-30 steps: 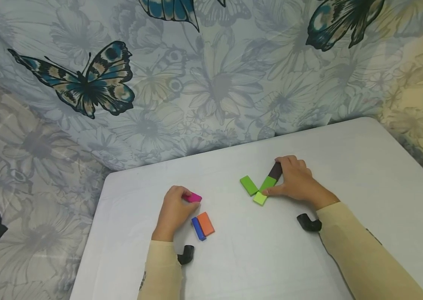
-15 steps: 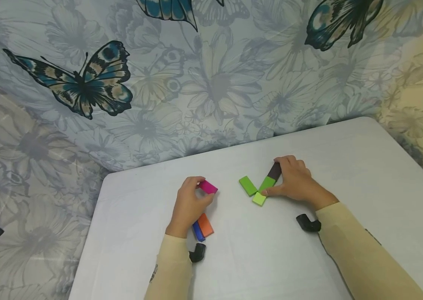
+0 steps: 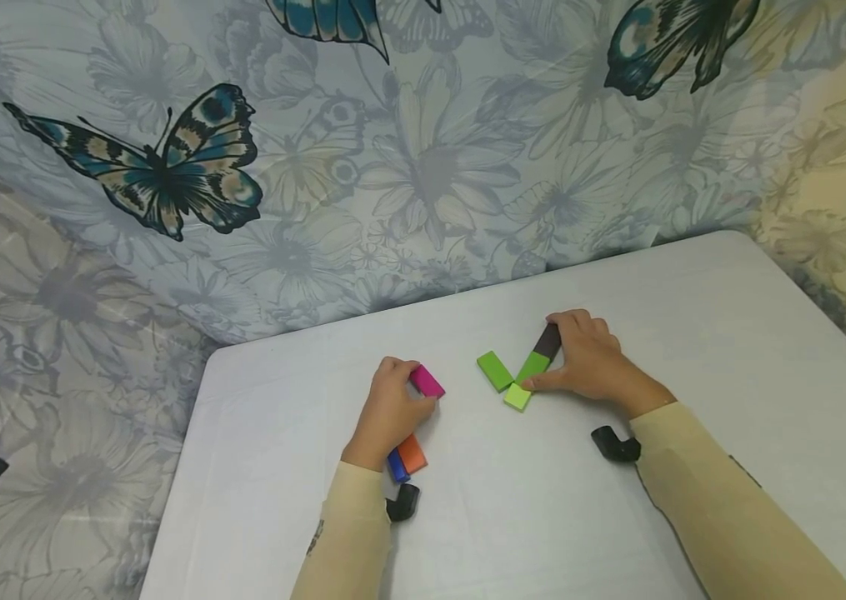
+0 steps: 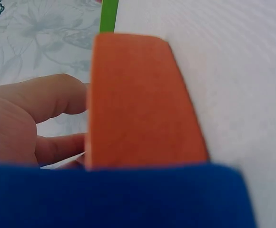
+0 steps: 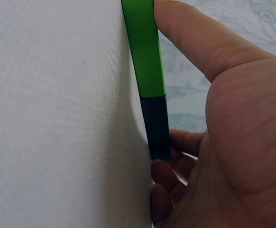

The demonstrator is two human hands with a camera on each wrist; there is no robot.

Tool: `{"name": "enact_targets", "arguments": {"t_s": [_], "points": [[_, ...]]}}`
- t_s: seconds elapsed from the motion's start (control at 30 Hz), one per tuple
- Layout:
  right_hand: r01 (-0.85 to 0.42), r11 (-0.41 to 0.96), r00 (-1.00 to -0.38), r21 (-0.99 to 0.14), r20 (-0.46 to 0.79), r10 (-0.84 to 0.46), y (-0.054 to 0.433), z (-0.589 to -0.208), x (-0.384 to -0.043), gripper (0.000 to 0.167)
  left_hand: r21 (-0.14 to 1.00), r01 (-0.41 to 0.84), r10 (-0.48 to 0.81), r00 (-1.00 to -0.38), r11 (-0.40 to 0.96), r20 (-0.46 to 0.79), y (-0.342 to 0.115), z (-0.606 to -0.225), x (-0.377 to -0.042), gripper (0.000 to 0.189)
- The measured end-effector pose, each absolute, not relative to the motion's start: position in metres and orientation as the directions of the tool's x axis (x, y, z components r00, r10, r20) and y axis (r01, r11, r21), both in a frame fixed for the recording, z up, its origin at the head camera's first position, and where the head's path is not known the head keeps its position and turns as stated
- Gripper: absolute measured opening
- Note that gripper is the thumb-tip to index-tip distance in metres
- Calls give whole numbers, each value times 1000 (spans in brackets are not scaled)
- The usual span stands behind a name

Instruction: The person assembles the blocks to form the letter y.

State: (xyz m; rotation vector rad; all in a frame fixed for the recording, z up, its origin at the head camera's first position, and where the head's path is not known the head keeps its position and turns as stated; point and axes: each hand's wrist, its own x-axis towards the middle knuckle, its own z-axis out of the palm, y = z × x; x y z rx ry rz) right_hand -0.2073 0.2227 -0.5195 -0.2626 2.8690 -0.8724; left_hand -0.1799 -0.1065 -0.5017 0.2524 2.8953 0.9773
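My left hand [image 3: 411, 390] pinches a magenta block [image 3: 427, 382] just above the white table [image 3: 693, 333]. Below that hand lie an orange block [image 3: 413, 452] and a blue block [image 3: 397, 467] side by side; the left wrist view shows the orange block [image 4: 138, 104] and blue block [image 4: 114, 197] up close. My right hand [image 3: 553, 357] holds a green block [image 3: 533, 367] and a dark brown block [image 3: 548, 340] end to end between thumb and curled fingers. In the right wrist view the thumb [image 5: 200, 38] presses the green block [image 5: 145, 47], joined to the dark block [image 5: 157, 126].
A second green block [image 3: 495, 371] and a small light green block [image 3: 518, 397] lie left of the right hand. Butterfly-print fabric [image 3: 167, 167] hangs behind the table. Black wrist mounts [image 3: 615, 446] sit under both sleeves.
My left hand has carried the magenta block to the right, toward the green blocks, and now partly covers the orange and blue blocks. The right hand has stayed put.
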Motion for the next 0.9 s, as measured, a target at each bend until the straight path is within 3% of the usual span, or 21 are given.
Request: {"name": "enact_targets", "arguments": {"t_s": [0.5,0.9], "points": [[-131,814,-975,-566,-75,-209,225,-518,-207,124,485,175,201,-980,857,-3,-96,-500,-187,56],[-121,807,-978,-578,-72,-198,223,-515,-204,122,518,210,247,-969,829,-3,-85,-492,-198,55]]}}
